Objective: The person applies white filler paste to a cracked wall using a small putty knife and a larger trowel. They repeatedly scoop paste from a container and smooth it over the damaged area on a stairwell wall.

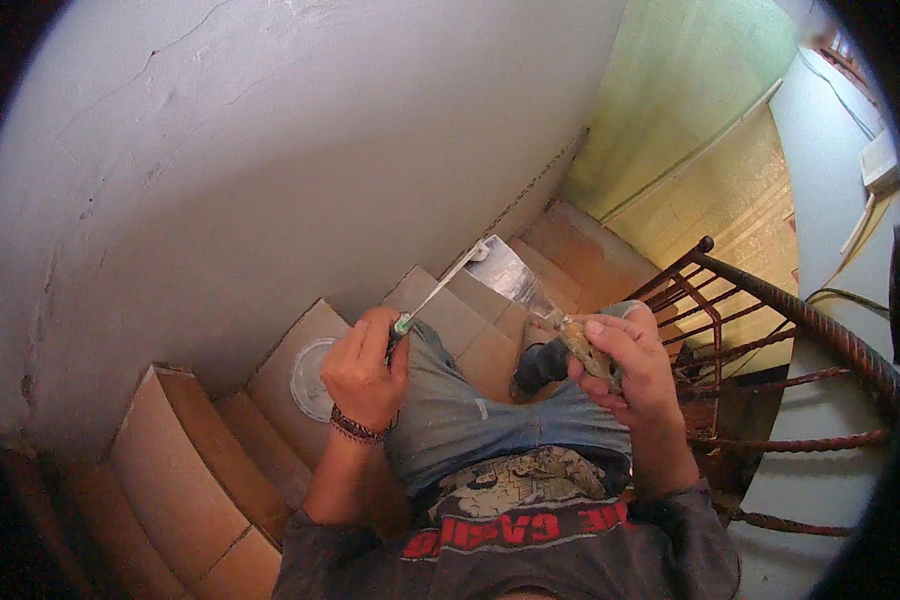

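Note:
My left hand [365,370] is closed around the green and black handle of a screwdriver [440,287], its thin shaft smeared white. In my right hand [630,365] I grip the worn, stained handle of a putty knife [510,275], its wide metal blade pointing up and left. The shaft's end, with a dab of white paste on it, meets the blade's far corner. A round clear plastic tub or lid [312,380] rests on the tiled step, partly behind my left hand; its contents are hard to make out.
Tiled stairs [185,470] curve from lower left to upper middle, along a cracked grey wall [300,180]. A rusty metal railing [800,312] bounds the right side. Beyond it stand a greenish-yellow translucent panel [710,140] and loose cables [855,250]. My jeans-clad legs [460,390] are below my hands.

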A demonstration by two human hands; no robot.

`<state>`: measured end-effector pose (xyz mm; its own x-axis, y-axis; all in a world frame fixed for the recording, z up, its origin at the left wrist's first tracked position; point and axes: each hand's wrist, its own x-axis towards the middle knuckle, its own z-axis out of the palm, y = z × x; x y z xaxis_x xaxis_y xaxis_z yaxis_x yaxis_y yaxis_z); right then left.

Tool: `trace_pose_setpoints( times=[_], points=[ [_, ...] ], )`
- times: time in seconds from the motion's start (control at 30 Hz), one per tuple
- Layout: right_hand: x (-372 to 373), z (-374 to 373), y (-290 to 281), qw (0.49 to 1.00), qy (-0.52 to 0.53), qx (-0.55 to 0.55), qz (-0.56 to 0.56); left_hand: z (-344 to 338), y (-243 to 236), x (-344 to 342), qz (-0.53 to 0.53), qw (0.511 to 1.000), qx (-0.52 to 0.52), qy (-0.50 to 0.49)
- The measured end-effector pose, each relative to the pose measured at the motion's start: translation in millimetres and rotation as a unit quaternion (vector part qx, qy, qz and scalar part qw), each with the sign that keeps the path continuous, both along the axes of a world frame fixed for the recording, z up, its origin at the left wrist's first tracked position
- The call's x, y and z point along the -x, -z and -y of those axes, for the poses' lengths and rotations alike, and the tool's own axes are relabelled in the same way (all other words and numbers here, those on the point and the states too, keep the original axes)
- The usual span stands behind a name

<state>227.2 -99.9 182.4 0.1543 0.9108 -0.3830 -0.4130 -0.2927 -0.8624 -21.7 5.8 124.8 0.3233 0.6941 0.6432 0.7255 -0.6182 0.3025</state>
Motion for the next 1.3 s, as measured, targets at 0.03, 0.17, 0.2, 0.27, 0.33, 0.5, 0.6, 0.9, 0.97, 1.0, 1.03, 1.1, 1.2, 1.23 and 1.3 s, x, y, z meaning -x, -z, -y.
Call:
trace_pose_setpoints(
  times=[0.03,0.17,0.2,0.27,0.33,0.5,0.6,0.9,0.97,1.0,1.03,1.1,1.2,1.23,1.3],
  points=[
    [-1,-1,-5,1.000,-0.004,0.005,-0.010,-3,2,0,0.001,1.000,-0.009,0.002],
    [-12,-7,-4,0.998,-0.051,-0.002,-0.042,-14,12,9,-0.014,0.999,-0.038,0.016],
    [-14,-7,-4,0.997,-0.054,0.003,-0.059,-16,14,11,-0.014,0.999,-0.042,0.017],
    [-19,-10,-4,0.994,-0.057,0.010,-0.095,-24,16,11,-0.015,0.998,-0.053,0.021],
    [-19,-11,-7,0.995,-0.043,0.017,-0.085,-31,18,12,-0.017,0.997,-0.067,0.033],
    [-28,4,8,0.987,-0.076,-0.054,-0.135,-29,16,13,-0.006,0.995,-0.086,0.046],
    [-36,11,22,0.979,-0.064,-0.112,-0.159,-29,23,13,0.030,0.998,-0.019,0.047],
    [11,4,65,0.985,0.053,-0.165,0.021,6,13,-12,0.258,0.917,0.285,0.111],
    [15,1,68,0.984,0.062,-0.166,0.035,13,9,-10,0.244,0.902,0.340,0.104],
    [16,0,69,0.983,0.066,-0.167,0.042,14,9,-11,0.247,0.902,0.339,0.102],
    [17,-1,70,0.982,0.068,-0.166,0.051,15,9,-11,0.251,0.902,0.338,0.099],
    [19,-2,71,0.981,0.073,-0.165,0.069,17,9,-15,0.266,0.905,0.318,0.096],
    [20,-6,73,0.977,0.069,-0.168,0.111,20,5,-22,0.272,0.915,0.281,0.097],
    [20,-8,72,0.977,0.064,-0.170,0.116,20,3,-21,0.255,0.920,0.280,0.099],
    [20,-11,69,0.975,0.056,-0.173,0.125,20,3,-21,0.244,0.924,0.277,0.097]
  ],
)
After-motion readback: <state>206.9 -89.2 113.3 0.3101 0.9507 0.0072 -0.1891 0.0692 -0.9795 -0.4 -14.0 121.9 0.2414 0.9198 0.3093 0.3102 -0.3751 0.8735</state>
